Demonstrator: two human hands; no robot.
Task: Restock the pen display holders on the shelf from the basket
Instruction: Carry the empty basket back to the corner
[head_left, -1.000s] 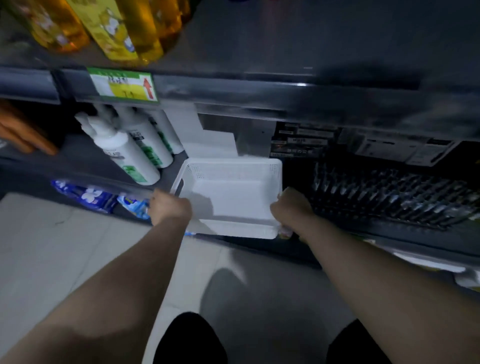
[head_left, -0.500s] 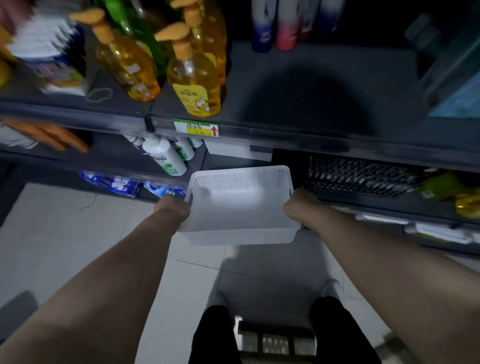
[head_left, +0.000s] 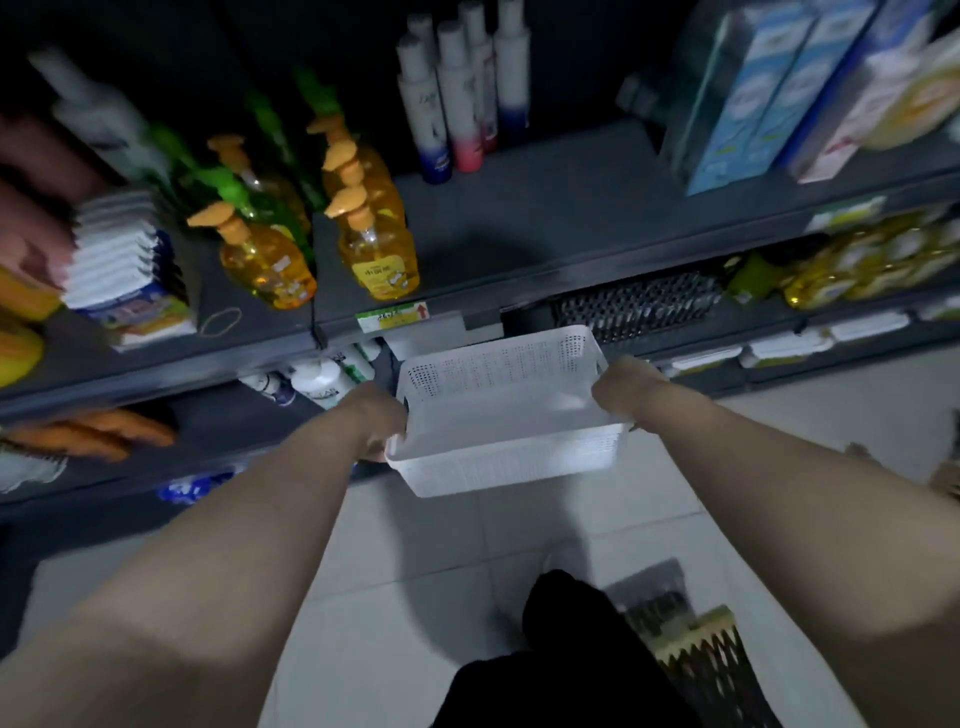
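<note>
A white perforated plastic basket (head_left: 511, 462) hangs in the air in front of the dark shelving, and its inside looks empty. My left hand (head_left: 376, 415) grips its left end and my right hand (head_left: 626, 387) grips its right end. Behind and just above the basket, on the lower shelf, a dark display holder packed with pens (head_left: 636, 306) shows its rows of pen tops.
Yellow pump bottles (head_left: 376, 249) and white spray bottles (head_left: 452, 104) stand on the shelf (head_left: 545, 218) above. Blue boxes (head_left: 753, 93) are at the upper right, stacked packs (head_left: 124, 270) at the left. A woven basket (head_left: 711, 660) sits on the tiled floor beside my legs.
Both hands have lifted the white basket off the lower shelf and drawn it back toward me. The view has risen, so the upper shelves now show.
</note>
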